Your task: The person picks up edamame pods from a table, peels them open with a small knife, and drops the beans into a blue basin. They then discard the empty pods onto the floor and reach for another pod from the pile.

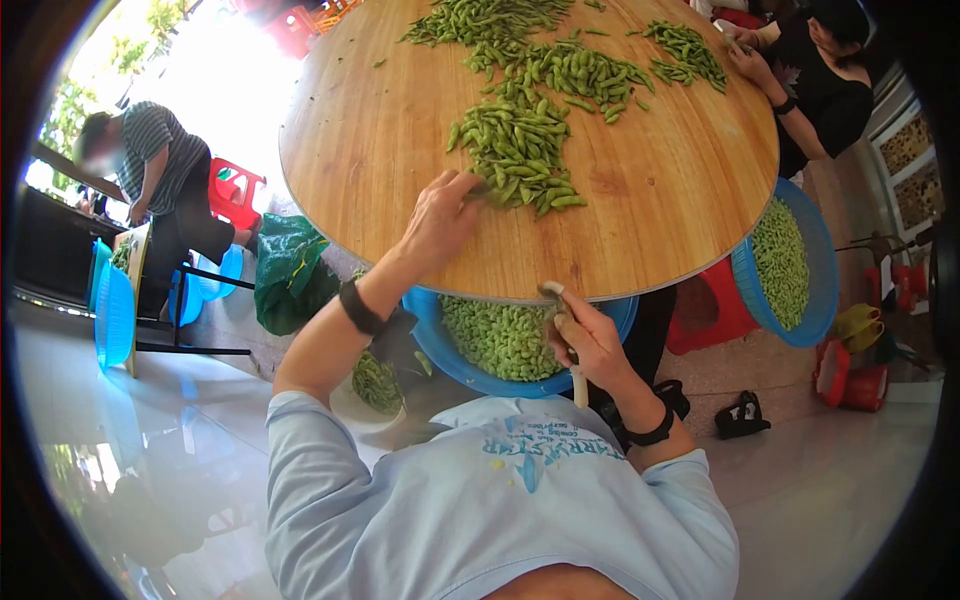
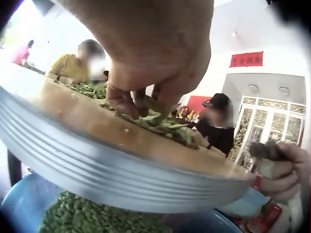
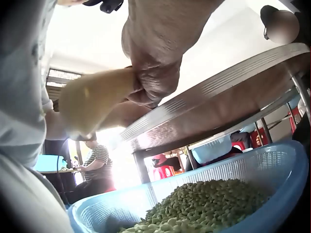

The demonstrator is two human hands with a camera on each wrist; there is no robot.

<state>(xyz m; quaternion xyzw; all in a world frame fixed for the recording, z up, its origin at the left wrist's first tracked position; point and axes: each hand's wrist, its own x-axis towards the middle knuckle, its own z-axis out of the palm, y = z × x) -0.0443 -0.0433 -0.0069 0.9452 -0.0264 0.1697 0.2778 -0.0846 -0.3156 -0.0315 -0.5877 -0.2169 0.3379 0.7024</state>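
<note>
Glares white from the far left in the head view, bleaching detail there and reflecting off the glossy floor (image 1: 190, 470). Falls softly across the surface (image 1: 650, 190). Blurs slightly at the fingertips of the left hand (image 1: 440, 222). Warps and darkens to black around the edges. Looks hazy and soft in the left wrist view. Burns out beyond the surface's shaded underside in the right wrist view.

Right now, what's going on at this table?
Looks like bean shelling. A person in a light-blue T-shirt has their left hand on green pods heaped on a round wooden table. Their right hand is over a blue plastic basket of loose pale-green beans; whether it holds or wears something pale is unclear. Pods remain heaped; someone in black is also at the table.
</note>
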